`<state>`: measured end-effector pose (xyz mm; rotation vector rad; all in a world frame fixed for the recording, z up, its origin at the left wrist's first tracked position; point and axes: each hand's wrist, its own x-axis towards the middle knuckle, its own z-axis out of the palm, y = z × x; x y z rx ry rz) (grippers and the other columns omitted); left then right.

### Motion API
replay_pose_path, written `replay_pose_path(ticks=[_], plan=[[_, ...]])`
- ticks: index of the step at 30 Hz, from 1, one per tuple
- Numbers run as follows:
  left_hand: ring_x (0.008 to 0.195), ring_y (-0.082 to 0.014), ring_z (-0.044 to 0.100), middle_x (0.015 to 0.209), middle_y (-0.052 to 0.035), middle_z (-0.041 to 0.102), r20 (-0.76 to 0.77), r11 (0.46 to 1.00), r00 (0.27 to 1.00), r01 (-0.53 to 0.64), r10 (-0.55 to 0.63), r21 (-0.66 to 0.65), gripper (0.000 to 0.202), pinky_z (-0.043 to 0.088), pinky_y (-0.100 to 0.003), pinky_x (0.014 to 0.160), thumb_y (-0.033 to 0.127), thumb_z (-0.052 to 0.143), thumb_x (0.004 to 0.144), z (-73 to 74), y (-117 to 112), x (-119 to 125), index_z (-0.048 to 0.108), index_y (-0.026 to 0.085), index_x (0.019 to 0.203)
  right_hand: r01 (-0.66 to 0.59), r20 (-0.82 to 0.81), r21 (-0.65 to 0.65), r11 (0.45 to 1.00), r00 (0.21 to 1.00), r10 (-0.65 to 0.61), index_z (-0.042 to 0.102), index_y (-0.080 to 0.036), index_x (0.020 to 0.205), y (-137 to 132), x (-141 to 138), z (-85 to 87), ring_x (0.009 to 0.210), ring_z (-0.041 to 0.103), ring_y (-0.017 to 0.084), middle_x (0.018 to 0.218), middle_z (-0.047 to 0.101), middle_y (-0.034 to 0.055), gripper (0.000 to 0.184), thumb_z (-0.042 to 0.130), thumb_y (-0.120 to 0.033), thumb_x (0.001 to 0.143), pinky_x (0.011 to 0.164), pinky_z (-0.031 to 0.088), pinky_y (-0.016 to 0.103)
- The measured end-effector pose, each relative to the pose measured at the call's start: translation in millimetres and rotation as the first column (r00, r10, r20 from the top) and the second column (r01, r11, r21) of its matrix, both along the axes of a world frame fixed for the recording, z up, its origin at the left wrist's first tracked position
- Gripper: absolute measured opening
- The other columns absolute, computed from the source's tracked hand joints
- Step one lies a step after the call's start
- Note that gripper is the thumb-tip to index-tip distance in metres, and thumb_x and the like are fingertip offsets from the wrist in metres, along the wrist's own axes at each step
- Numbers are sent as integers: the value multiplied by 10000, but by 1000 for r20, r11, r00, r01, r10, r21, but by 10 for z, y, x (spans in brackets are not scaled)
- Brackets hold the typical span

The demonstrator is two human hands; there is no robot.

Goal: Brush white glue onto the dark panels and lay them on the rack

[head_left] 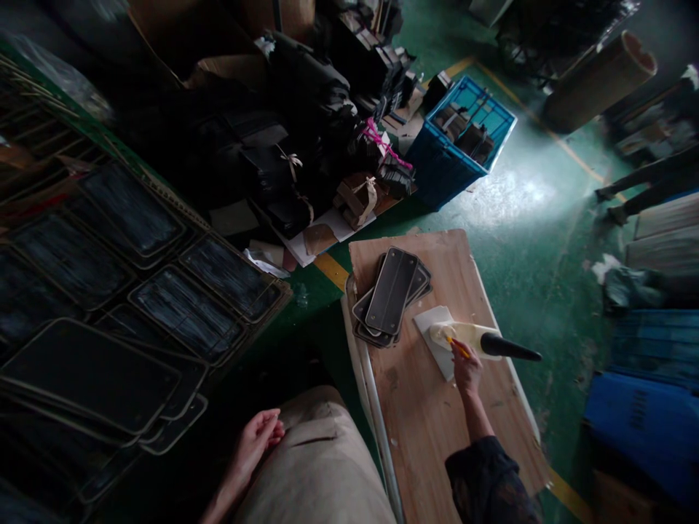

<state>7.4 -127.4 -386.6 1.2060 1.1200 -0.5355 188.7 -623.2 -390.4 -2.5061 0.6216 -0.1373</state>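
My right hand [467, 370] is closed around a thin yellow-handled tool [459, 347]. Its tip reaches the pale, round mouth of a small container [440, 333] on a white slab [431, 320]; I cannot make out the tip. Just beyond the fingers is a translucent bottle [472, 336] with a long black conical nozzle [510, 347]. To the left on the wooden table lies a stack of dark rectangular panels [391, 291] with rounded corners, fanned at angles. My left hand [261, 437] rests by my thigh, fingers curled together, nothing visible in them.
Many larger dark panels [90, 375] cover a rack at left. Behind the table [426, 429] stand tied dark bundles [273, 171] and a blue crate [448, 164] holding parts. More blue bins [644, 429] are at right. A person's legs [649, 178] show at far right.
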Motion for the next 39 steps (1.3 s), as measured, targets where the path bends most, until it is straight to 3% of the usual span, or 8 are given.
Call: replay_pose_path(ticks=[6, 12, 16, 19, 25, 31, 35, 39], plan=[[639, -187, 663, 700, -40, 682, 14, 1000, 1000, 10, -10, 10, 659, 536, -297, 612, 636, 790, 479, -4, -3, 9, 640, 141, 887, -95, -59, -84, 992, 994, 90, 734, -188, 986, 5, -101, 7, 700, 554, 199, 902, 674, 103, 610, 440, -690, 801, 631, 396, 307], [651, -191, 666, 724, -46, 684, 14, 999, 999, 33, -33, 18, 644, 537, -299, 616, 640, 771, 507, -18, 15, -22, 646, 141, 896, -117, -73, -86, 989, 991, 111, 732, -239, 970, 72, -284, 156, 694, 552, 186, 952, 680, 79, 475, 509, -624, 803, 590, 358, 286], [651, -188, 663, 727, -52, 685, 8, 999, 999, 32, -32, 15, 670, 536, -292, 614, 652, 767, 497, -18, 26, -29, 640, 136, 906, -63, -16, -8, 998, 998, 63, 728, -222, 944, 121, -386, 252, 783, 609, 208, 982, 693, 89, 470, 553, -624, 775, 648, 422, 293], [646, -187, 662, 725, -55, 686, 5, 999, 999, 34, -34, 17, 670, 534, -291, 613, 654, 762, 502, -11, 34, -27, 639, 134, 906, 56, 62, 98, 994, 996, -62, 695, -182, 1001, 152, -392, 217, 781, 656, 221, 888, 701, 92, 522, 570, -629, 763, 667, 485, 307], [622, -183, 658, 702, -46, 669, 6, 999, 1000, 30, -30, 31, 667, 529, -289, 603, 653, 760, 473, 51, 48, 7, 648, 132, 873, 289, 199, 366, 885, 904, -377, 583, -145, 1044, 213, -179, -87, 615, 680, 196, 747, 661, 38, 572, 612, -620, 728, 647, 582, 353], [628, -180, 654, 709, -45, 664, 6, 999, 1000, 10, -10, 35, 654, 526, -287, 601, 643, 762, 482, 79, 69, 14, 651, 132, 874, 428, 217, 505, 749, 778, -590, 532, -167, 966, 266, -53, -315, 534, 649, 216, 637, 613, 7, 536, 644, -624, 709, 614, 597, 430], [640, -184, 660, 720, -44, 670, 9, 1000, 1000, 3, -3, 28, 653, 529, -292, 609, 636, 768, 496, 21, 81, -18, 644, 135, 896, 483, 163, 541, 689, 743, -649, 539, -167, 896, 301, -177, -332, 522, 623, 183, 610, 586, -19, 406, 601, -560, 819, 571, 581, 392], [635, -175, 658, 708, -39, 678, 28, 1000, 999, -17, 17, -8, 636, 526, -286, 612, 613, 782, 511, -96, 111, -43, 636, 137, 906, 487, 115, 541, 686, 764, -634, 583, -143, 873, 287, -288, -151, 572, 596, 108, 666, 583, -34, 338, 527, -471, 933, 591, 548, 289]])
